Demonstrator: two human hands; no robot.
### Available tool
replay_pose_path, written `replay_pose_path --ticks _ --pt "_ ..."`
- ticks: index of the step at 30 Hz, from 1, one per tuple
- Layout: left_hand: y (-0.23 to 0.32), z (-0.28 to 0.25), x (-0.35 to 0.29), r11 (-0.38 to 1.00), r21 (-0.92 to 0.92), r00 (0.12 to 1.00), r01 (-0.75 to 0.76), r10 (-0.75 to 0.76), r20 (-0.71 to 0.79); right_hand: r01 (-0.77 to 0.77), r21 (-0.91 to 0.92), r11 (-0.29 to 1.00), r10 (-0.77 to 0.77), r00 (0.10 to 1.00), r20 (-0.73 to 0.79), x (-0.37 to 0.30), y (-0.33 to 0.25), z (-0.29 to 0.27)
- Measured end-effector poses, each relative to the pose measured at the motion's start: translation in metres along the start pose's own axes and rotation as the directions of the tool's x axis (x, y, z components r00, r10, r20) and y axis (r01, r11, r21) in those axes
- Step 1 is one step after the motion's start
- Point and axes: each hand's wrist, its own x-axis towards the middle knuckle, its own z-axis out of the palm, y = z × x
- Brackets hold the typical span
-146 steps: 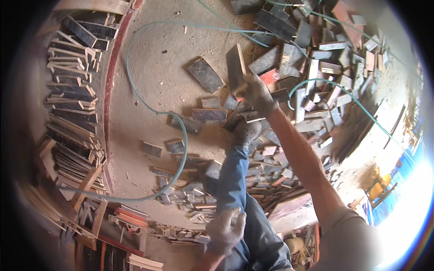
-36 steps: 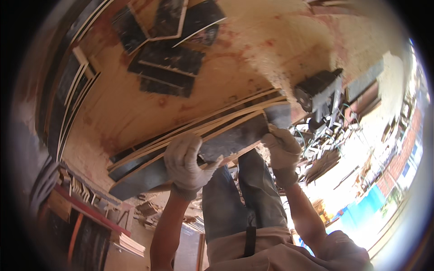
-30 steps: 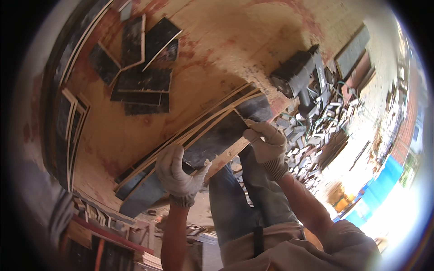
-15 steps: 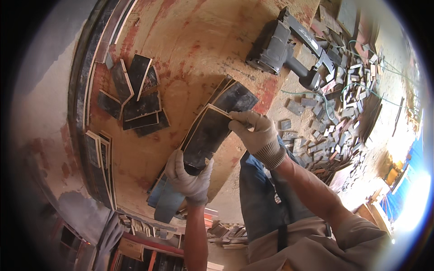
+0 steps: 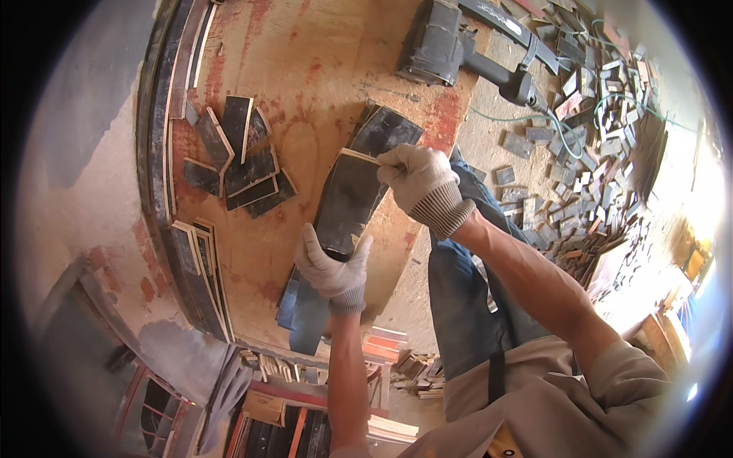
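A dark-faced plywood strip (image 5: 347, 200) with pale edges lies between my gloved hands over the workbench. My left hand (image 5: 334, 269) cups its near end, with the thumb on one side and the fingers on the other. At the far right corner, my right hand (image 5: 421, 183) pinches the strip's edge; its fingertips are partly hidden. Beyond that corner, another dark plywood piece (image 5: 387, 131) shows from underneath. Bluish strips (image 5: 308, 314) stick out below my left hand. How all these pieces overlap is partly covered by the held strip and my hands.
A black nail gun (image 5: 435, 49) rests at the bench's far right, with a green hose (image 5: 565, 137) attached. Loose plywood pieces (image 5: 248, 175) lie left on the wooden bench (image 5: 298, 91). Stacked strips (image 5: 202, 259) line its left edge. Offcuts (image 5: 588, 183) cover the floor to the right.
The whole view has shifted, so the nail gun sits higher in the picture. Both hands keep their hold on the plywood strip, and the right-hand fingers look more curled.
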Motion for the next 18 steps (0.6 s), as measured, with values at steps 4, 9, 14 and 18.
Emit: replay_pose_path --ticks 4,9,14,18 --pt "-0.005 0.002 0.0 0.984 0.111 0.989 -0.14 0.133 0.066 0.002 0.007 1.0 -0.002 1.0 -0.005 0.001 0.0 0.0" --pt "-0.013 0.004 0.008 0.975 0.054 0.976 -0.216 0.215 0.02 -0.051 -0.104 0.993 0.057 0.996 0.061 0.006 -0.008 -0.005" --pt "-0.012 -0.019 0.024 0.98 -0.076 0.97 -0.184 0.193 0.15 -0.172 -0.078 0.982 0.181 0.973 0.144 0.011 -0.021 -0.01" --pt "0.0 -0.06 0.051 0.72 -0.534 0.832 0.443 -0.109 0.543 -0.134 -0.113 0.985 0.154 0.967 0.201 0.024 -0.044 -0.012"
